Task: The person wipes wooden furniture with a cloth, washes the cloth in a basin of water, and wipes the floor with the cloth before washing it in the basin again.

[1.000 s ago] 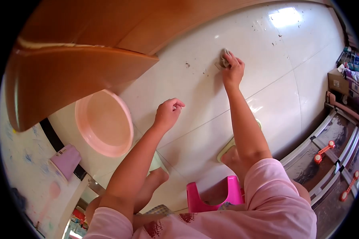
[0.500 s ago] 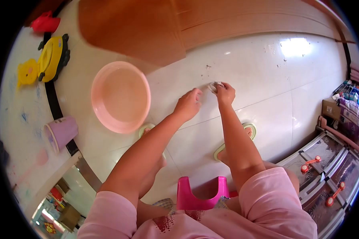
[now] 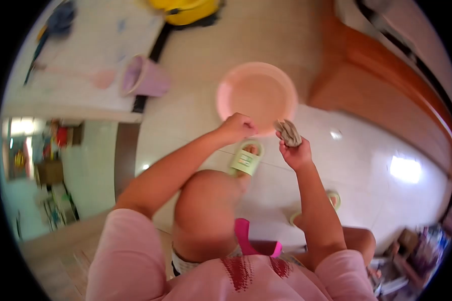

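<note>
Cloth point(image 3: 289, 133) sat pinched in your right hand point(image 3: 297, 154); the basin point(image 3: 225, 95) lay towards its eleven o'clock, your left hand point(image 3: 236, 128), fist-curled, at nine.

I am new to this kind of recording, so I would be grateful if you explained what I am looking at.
Gladly. There is no machine here: the hands are a person's own bare ones, seen by a camera worn on the head that looks forward and down. That is why the pink shirt fills the bottom.

The right hand holds a bunched, greyish-brown cloth. The left hand is partly curled, with nothing visible in it.

On the pale tiled floor stands a round pink basin, just beyond the hands. A purple bin is farther left.
</note>
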Tool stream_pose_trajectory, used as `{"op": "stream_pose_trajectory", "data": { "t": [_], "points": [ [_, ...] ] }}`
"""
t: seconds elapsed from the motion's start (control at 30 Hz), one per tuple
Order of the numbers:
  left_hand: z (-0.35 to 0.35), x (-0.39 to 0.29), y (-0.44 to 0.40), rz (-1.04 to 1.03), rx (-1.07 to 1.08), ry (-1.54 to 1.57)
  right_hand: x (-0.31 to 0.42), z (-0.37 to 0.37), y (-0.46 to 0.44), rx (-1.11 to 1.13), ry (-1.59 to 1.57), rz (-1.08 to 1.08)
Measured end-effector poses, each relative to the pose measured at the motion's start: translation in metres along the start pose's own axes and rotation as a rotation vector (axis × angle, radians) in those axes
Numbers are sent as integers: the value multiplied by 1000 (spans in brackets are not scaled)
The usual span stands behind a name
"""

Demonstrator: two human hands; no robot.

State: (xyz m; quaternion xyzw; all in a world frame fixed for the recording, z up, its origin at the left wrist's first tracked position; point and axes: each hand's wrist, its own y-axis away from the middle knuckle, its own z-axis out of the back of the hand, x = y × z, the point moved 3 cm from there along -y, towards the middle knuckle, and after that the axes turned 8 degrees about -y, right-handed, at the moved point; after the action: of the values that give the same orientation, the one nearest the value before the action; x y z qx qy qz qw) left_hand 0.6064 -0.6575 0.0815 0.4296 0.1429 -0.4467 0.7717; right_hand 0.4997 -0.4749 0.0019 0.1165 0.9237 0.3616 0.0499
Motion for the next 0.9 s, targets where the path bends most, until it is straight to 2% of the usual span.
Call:
{"op": "stream_pose_trajectory", "data": {
  "t": [0.07, 0.1, 0.17, 0.2, 0.27, 0.3, 0.37, 0.43, 0.5, 0.53, 0.57, 0.6, 0.67, 0.77, 0.9],
  "points": [
    [14, 34, 19, 235, -72, 591, -36, -32, -27, 124, 66, -120],
    [25, 47, 29, 241, -115, 612, -56, -59, -35, 137, 102, -148],
    [38, 65, 39, 224, -112, 1099, -91, -108, -42, 58, 224, -98],
    [51, 88, 38, 219, -132, 1115, -105, -122, -60, 62, 247, -108],
    [80, 144, 44, 332, -341, 1177, -129, -146, -88, 41, 233, -100],
    [95, 187, 42, 406, -467, 1153, -140, -156, -101, 57, 222, -113],
    [136, 265, 43, 548, -741, 1306, -157, -168, -120, 68, 238, -137],
    [176, 352, 42, 530, -1027, 1423, -173, -172, -135, 67, 250, -161],
    [217, 385, 43, 749, -1208, 1614, -185, -173, -146, 77, 272, -220],
    [227, 431, 29, 750, -1275, 1637, -187, -173, -147, 59, 276, -210],
    [238, 430, 29, 864, -1226, 1665, -188, -175, -145, 62, 294, -207],
    [238, 456, 22, 715, -1183, 1644, -190, -175, -144, 66, 311, -201],
    [242, 445, 20, 665, -1194, 1693, -187, -169, -145, 42, 322, -181],
    [240, 415, 29, 542, -1506, 1723, -181, -162, -138, 93, 357, -175],
    [186, 334, 54, 378, -1439, 1491, -166, -174, -107, 100, 399, -78]
  ]
}}
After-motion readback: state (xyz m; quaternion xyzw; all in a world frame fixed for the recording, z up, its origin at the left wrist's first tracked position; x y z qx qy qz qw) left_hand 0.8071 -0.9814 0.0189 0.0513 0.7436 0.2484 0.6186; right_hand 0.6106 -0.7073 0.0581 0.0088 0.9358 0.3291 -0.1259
